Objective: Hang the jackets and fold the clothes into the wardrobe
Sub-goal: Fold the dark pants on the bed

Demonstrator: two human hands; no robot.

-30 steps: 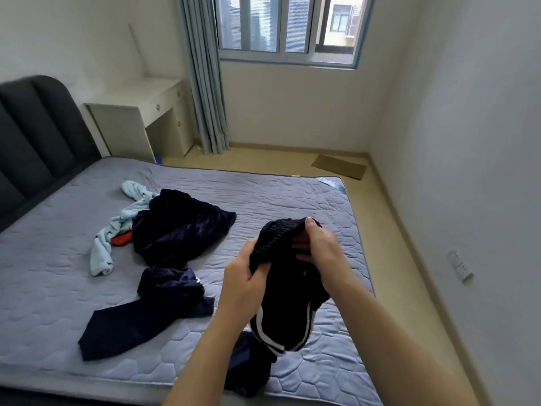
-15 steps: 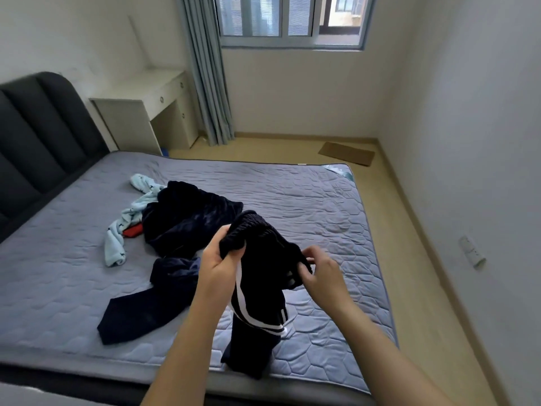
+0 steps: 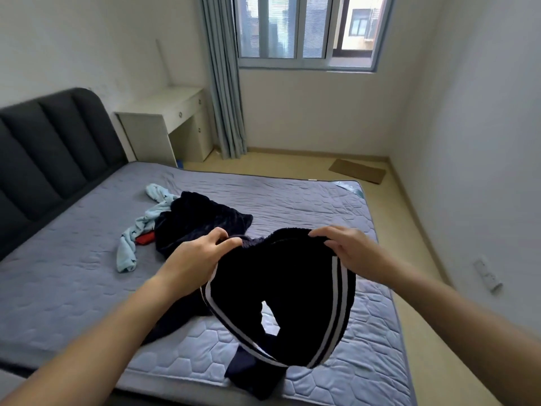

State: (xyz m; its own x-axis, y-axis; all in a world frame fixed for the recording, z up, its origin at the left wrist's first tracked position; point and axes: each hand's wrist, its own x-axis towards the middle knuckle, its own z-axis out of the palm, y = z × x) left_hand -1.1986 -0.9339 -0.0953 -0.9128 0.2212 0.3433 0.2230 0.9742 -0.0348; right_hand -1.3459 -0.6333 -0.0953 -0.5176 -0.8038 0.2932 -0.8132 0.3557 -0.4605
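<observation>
**Pants (image 3: pixel 287 288) held up by the waistband over the bed (image 3: pixel 73 288)**

The left hand (image 3: pixel 202 256) has its fingers curled tight, pinching the left end of the waistband. The right hand (image 3: pixel 348 250) is looser: its fingers are spread and bent over the top edge of the waistband at the right end, and its thumb is hidden behind the cloth. The waist stretches between the two hands. The white-striped legs hang below them, and their lower ends lie bunched on the bed near its front edge.

Just beyond the left hand lies a dark jacket (image 3: pixel 199 218), with a blue garment (image 3: pixel 137 230) and a red piece (image 3: pixel 145 238) touching its far side. Another dark garment (image 3: pixel 175 315) lies under the left forearm. Left of the left hand the bed is bare up to the headboard (image 3: pixel 44 148). Beyond the right hand it is bare up to its far edge. Right of the right hand the bed ends close by, with a strip of floor (image 3: pixel 409 230) between that edge and the wall (image 3: pixel 483 142).
</observation>
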